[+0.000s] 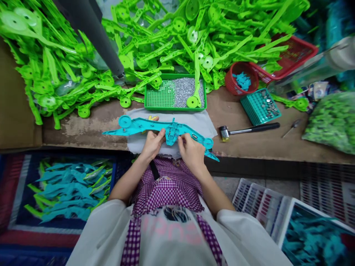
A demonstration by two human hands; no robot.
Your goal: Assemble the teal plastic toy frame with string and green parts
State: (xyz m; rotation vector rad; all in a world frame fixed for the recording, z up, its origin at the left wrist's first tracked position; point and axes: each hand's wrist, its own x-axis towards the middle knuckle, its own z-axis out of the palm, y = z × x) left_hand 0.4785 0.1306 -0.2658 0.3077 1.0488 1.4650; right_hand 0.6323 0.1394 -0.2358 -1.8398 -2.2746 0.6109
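Note:
A long turquoise plastic part [146,125], with round discs near its pointed ends, lies across the table edge in front of me. My left hand [154,144] grips it left of its middle, thumb on top. A ribbed turquoise middle piece [172,133] stands out between my hands. My right hand [191,149] is closed at the part just right of that piece; whether its fingertips also pinch something small is hidden. A small metal spring-like piece [194,136] sits in the part near my right hand. Under the part is a whitish cloth [203,123].
Behind the green tray [177,108] of small metal pieces rises a heap of lime-green plastic parts [166,48]. Rightward are a red basket [233,88], turquoise trays [249,111], a hammer [244,130] and a bag [332,122]. A dark pole [94,37] slants overhead. Below left, a crate holds turquoise parts [69,188].

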